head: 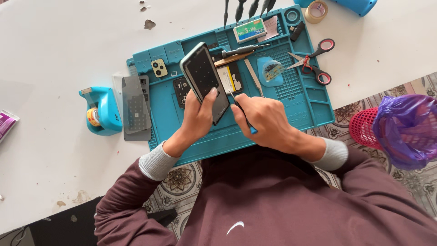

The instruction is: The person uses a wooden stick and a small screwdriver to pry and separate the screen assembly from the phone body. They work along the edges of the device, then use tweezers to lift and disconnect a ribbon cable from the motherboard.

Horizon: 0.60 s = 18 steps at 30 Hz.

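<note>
Fingers of the left hand (196,119) are wrapping closed around a black rectangular phone screen panel (205,81), holding it tilted above the teal silicone repair mat (300,98). Right hand (264,119) is gripping shut a thin blue-handled tool (243,116), its tip touching the panel's lower edge. Red-handled scissors (314,61) are lying on the mat's right side.

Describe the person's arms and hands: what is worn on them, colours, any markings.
Both arms are covered by long dark maroon sleeves of a sweatshirt, each ending in a ribbed light grey cuff at the wrist. The left hand and the right hand are bare: no gloves, rings, watch or bracelets can be seen. A small white curved mark shows on the garment's chest, none on the sleeves.
</note>
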Each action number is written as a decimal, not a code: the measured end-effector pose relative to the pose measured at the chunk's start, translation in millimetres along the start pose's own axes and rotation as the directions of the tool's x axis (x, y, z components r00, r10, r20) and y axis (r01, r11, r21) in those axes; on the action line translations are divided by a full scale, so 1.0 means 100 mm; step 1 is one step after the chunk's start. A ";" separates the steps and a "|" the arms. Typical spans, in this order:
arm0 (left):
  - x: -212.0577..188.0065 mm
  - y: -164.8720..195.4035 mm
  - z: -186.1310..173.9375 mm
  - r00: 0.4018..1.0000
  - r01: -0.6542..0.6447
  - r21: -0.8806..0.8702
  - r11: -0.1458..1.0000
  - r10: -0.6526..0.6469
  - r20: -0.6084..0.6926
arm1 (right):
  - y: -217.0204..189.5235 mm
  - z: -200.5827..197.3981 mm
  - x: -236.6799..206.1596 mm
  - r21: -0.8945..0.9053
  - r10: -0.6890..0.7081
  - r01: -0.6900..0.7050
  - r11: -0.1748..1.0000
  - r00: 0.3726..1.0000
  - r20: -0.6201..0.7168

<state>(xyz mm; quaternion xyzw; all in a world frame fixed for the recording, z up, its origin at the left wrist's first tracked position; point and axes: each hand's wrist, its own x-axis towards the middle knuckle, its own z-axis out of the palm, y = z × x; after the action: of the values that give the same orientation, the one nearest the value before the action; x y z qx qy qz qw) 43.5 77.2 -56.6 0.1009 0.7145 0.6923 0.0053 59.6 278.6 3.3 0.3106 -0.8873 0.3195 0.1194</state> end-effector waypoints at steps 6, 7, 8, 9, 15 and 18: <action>0.08 -0.02 0.00 0.998 -0.032 -0.020 0.999 0.030 -0.056 | 0.10 -0.08 0.22 0.141 -0.021 0.050 0.989 0.979 -0.203; 0.10 -0.02 -0.01 0.997 -0.045 -0.030 0.999 0.043 -0.063 | 0.13 -0.12 0.24 0.161 -0.028 0.071 0.984 0.967 -0.252; 0.12 -0.03 -0.01 0.995 -0.060 -0.039 0.997 0.057 -0.076 | 0.17 -0.15 0.28 0.180 -0.039 0.096 0.979 0.954 -0.298; 0.15 -0.03 -0.02 0.992 -0.101 -0.040 0.994 0.098 -0.078 | 0.20 -0.18 0.31 0.182 -0.037 0.096 0.979 0.952 -0.302; 0.22 -0.05 -0.05 0.989 -0.133 -0.127 0.983 0.124 -0.077 | 0.29 -0.16 0.35 0.212 -0.102 0.165 0.963 0.955 -0.279; 0.21 -0.07 -0.06 0.990 -0.124 -0.131 0.984 0.113 -0.085 | 0.26 -0.07 0.33 0.224 -0.064 0.104 0.969 0.982 -0.178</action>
<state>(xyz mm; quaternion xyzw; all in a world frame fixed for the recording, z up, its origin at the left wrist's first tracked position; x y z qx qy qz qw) 21.6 74.6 -60.1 0.1159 0.6582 0.7417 -0.0568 17.6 283.5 9.6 0.3315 -0.8165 0.4409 0.1706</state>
